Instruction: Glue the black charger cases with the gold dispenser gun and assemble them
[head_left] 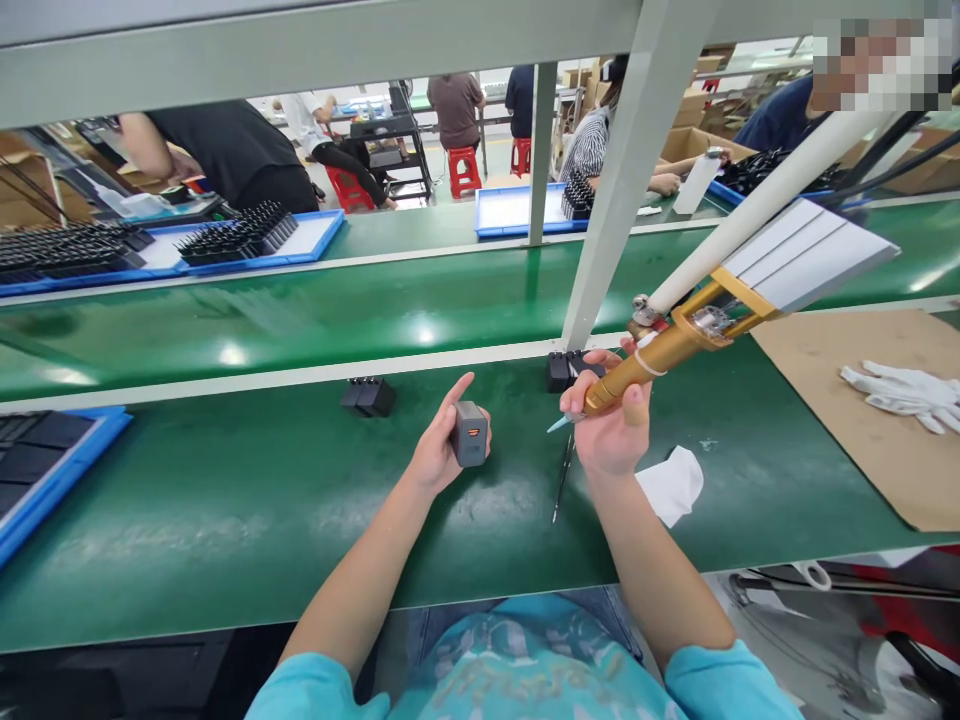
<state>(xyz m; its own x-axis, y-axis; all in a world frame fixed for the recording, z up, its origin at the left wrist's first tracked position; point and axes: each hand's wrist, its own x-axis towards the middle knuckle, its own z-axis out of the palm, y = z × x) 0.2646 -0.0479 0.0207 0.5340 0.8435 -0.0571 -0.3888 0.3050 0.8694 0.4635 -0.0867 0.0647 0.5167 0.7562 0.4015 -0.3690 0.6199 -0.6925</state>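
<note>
My left hand [433, 452] is closed around a dark grey power adapter [471, 436], its port face with an orange-lined slot turned up toward me. In my right hand [613, 432] is a gold-coloured glue dispensing gun [630, 378], tilted so that its pale blue nozzle [558, 424] points down and left, apart from the adapter. Below the nozzle, thin metal tweezers [562, 480] lie on the green bench [300, 530]. Black adapters [558, 372] sit just behind my right hand, partly hidden by it. Another black pair [369, 397] stands left of my left hand.
A white cloth [675, 486] lies right of my right wrist. White gloves [904, 392] rest on cardboard [825, 400]. A blue tray [97, 440] holds black pieces at left. A slanted metal post [615, 180] rises ahead. Several people work beyond the green conveyor [337, 320].
</note>
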